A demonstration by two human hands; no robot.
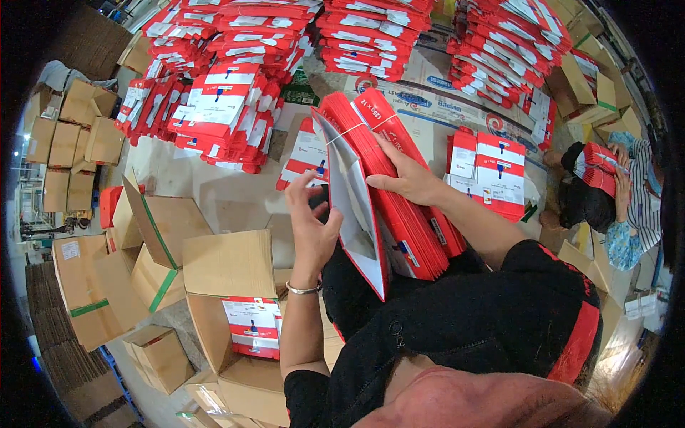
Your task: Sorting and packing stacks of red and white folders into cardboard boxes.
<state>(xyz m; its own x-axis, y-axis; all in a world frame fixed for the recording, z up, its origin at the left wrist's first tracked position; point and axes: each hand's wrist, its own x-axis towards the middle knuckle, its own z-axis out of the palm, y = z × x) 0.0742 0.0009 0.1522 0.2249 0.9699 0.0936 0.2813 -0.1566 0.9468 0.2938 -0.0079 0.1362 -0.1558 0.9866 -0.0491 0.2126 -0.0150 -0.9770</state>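
Observation:
A banded bundle of flat red cartons (pixel 392 200) stands tilted on my lap, with a second red bundle (pixel 410 139) against its right side. My right hand (pixel 410 173) grips the upper part of the bundle, its thumb across the red edges. On the left face a carton with a white-grey side (pixel 351 207) leans away from the rest. Beside that loose carton is my left hand (pixel 312 221), fingers curved and apart, with nothing seen in it. Whether its thumb touches the carton's edge I cannot tell.
Tall stacks of red cartons (pixel 374 36) line the far side, with lower piles (pixel 492 171) nearer. An open cardboard box (pixel 207 328) at my left holds red-and-white cartons (pixel 253 324). More brown boxes (pixel 89 285) stand further left. At right, another person (pixel 646 185) handles a red bundle (pixel 599 167).

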